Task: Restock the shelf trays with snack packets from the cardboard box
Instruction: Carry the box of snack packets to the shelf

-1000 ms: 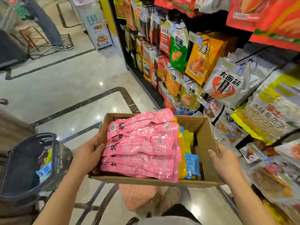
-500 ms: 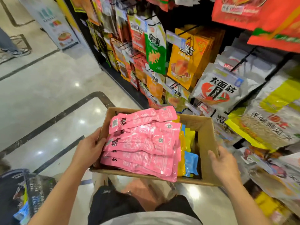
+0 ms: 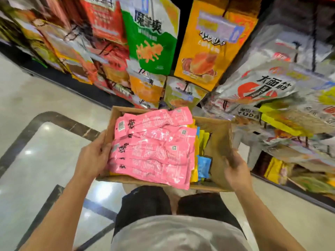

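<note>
Step in hand, as we judge it: carrying the cardboard box (image 3: 220, 142) up to the display, no packet picked out yet.

- The box sits mid-view, held in the air in front of the body. It is open-topped and roughly level.
- The left hand (image 3: 92, 156) is at 9 o'clock of the box and grips its left wall, thumb over the rim.
- The right hand (image 3: 235, 169) is at 4 o'clock of the box, against the right wall. It is motion-blurred, so we cannot tell whether its fingers are curled on the wall. The hands are apart, one on each side of the box.
- The pink packets (image 3: 154, 145) are stacked flat and fill the left and middle of the box, and the near ones overhang the 6 o'clock rim.
- The yellow packets (image 3: 203, 140) stand on edge just right of the pink stack, with the blue packet (image 3: 204, 165) beside them. The right end of the box shows bare cardboard.
- At 12 o'clock hang the green bag (image 3: 150, 42) and the orange bag (image 3: 208, 51), with the silver bag (image 3: 262, 86) at 2 o'clock.
- The shelf (image 3: 299, 193) is at 4 o'clock. It is too blurred for us to make out any trays.

To do this step well:
- We hold the box level, because the overhanging pink stack can slide off the near edge.
- We set or brace the box before one hand lets go, since one hand alone on a side wall looks likely to tip it.
- We find the matching tray first, then lift packets from the top of the stack.
</note>
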